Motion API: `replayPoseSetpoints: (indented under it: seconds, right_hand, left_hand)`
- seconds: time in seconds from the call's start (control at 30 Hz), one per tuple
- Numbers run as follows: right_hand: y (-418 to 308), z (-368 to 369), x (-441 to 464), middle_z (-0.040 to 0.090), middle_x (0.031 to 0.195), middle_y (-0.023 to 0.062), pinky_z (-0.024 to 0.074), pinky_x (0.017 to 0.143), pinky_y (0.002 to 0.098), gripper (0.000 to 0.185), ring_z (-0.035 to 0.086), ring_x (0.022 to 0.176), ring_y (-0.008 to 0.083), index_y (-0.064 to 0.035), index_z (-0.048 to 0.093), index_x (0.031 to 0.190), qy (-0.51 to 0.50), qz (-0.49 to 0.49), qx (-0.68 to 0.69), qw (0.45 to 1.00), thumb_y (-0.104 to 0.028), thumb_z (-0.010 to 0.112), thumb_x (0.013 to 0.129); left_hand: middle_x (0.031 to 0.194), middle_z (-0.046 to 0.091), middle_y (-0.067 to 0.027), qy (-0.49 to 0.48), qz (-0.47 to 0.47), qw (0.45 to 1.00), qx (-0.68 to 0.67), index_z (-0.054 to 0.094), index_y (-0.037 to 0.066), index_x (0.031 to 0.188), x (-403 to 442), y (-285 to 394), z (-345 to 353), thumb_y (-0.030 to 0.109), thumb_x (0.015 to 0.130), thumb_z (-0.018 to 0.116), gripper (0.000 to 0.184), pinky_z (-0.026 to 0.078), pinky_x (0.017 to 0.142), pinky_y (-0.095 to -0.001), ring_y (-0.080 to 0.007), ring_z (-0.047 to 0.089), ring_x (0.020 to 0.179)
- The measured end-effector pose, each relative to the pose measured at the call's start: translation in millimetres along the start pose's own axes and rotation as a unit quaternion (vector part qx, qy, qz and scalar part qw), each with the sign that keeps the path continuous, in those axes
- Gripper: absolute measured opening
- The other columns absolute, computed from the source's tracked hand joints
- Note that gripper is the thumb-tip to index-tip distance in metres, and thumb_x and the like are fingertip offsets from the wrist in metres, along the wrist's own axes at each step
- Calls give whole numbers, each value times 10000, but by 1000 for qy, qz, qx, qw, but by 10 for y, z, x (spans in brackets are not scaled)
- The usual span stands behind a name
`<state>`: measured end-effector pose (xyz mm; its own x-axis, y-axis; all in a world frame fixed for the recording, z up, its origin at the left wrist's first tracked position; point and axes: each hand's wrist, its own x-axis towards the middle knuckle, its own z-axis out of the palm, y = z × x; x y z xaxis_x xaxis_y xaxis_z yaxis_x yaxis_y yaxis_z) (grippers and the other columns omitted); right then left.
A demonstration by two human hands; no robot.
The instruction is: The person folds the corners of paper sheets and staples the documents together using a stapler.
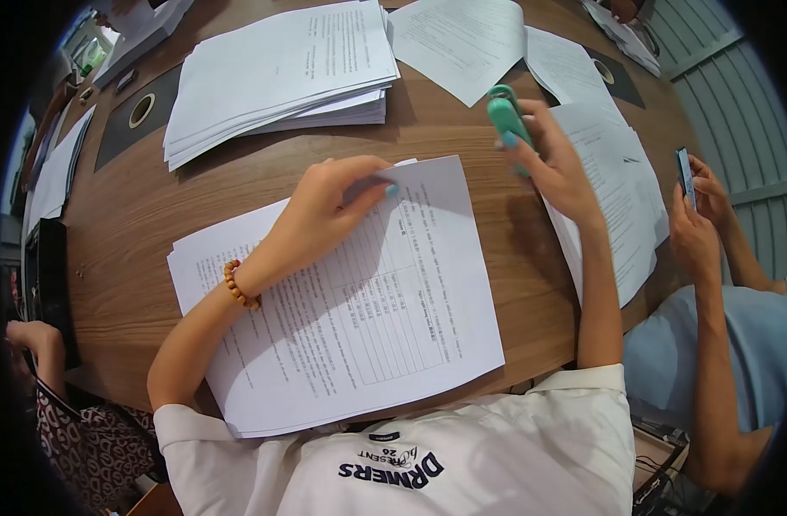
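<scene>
My left hand (325,198) grips the top edge of a printed paper stack (445,284), thumb on the face and fingers curled behind the edge. The stack carries dense text and a table and lies tilted on the desk against my shirt. A few sheet edges stick out unevenly at its upper and left sides. In my right hand (559,168) is a green stapler (507,120), held in the air right of the stack's top corner and apart from it. The lower part of the stapler is slightly blurred.
A thick pile of printed sheets (282,69) lies at the back of the wooden desk (118,284). More papers (604,189) are spread at the right. Beside me at the right, a person's hands (699,215) hold a phone (686,175). Another person's arm (45,344) is at the left.
</scene>
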<state>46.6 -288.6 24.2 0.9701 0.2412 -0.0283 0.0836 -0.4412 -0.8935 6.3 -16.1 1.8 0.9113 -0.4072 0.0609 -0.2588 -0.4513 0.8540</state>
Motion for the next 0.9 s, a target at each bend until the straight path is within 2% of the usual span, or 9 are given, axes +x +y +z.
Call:
replayPoseSetpoints:
  seconds: [0.07,0.13,0.17,0.23,0.27,0.33,0.47,0.63,0.9]
  right_hand:
    - [-108,-122,-65,623,789,119,472,594,327,477,620,635,272,-29,546,1118,-30,-252,-94,963,-313,710,772]
    - [-316,-124,-144,616,740,116,455,576,332,428,617,637,257,-33,589,974,-78,-289,-213,930,-367,721,743]
    - [-411,-105,-179,616,740,116,455,576,332,428,617,637,257,-33,589,974,-76,-288,-214,930,-367,721,743]
    - [-537,-59,-215,599,730,90,431,562,320,431,583,610,230,-30,603,920,-84,-276,-385,877,-331,783,668]
    - [-543,-37,-196,599,730,90,431,562,320,431,583,610,230,-30,603,920,-82,-276,-385,877,-331,783,668]
    - [-547,-9,-138,591,635,106,415,523,370,414,567,552,296,-53,544,731,-49,-305,-411,858,-429,718,715]
    - [-564,-59,-86,584,664,97,400,514,335,408,557,559,267,-41,591,839,-52,-295,-415,859,-347,787,654]
    - [-502,-14,-66,557,602,111,377,489,341,410,524,511,279,-40,540,721,-90,-288,-389,870,-367,778,656]
    - [-556,18,-63,545,583,114,368,481,345,421,510,494,281,-37,532,707,-103,-276,-384,875,-373,780,653]
  left_hand:
    - [857,666,-131,50,90,994,24,623,-16,1016,6,-56,48,93,877,605,178,456,596,-302,-205,553,674]
    - [861,665,-126,42,81,995,27,625,-9,1016,12,-56,39,97,873,607,179,454,618,-313,-216,538,678]
    - [866,664,-121,34,75,996,30,627,-3,1017,11,-55,33,101,870,608,181,452,641,-324,-227,523,682]
    - [866,661,-119,33,75,996,44,630,2,1016,8,-36,29,99,868,608,179,448,643,-325,-228,517,674]
    - [865,659,-118,34,73,995,58,632,7,1015,8,-25,24,96,865,608,176,444,645,-325,-228,510,667]
    - [864,656,-116,36,77,995,54,633,10,1016,1,-30,26,93,864,607,175,441,646,-323,-228,508,669]
    - [864,654,-106,36,68,996,52,637,21,1021,-9,-49,21,86,861,605,176,436,647,-316,-224,504,677]
    - [860,651,-98,42,78,995,49,639,26,1024,-9,-47,31,84,862,604,175,433,657,-315,-218,501,675]
    - [849,648,-92,36,74,995,53,643,32,1014,-16,-61,-9,80,859,608,165,418,647,-307,-206,484,670]
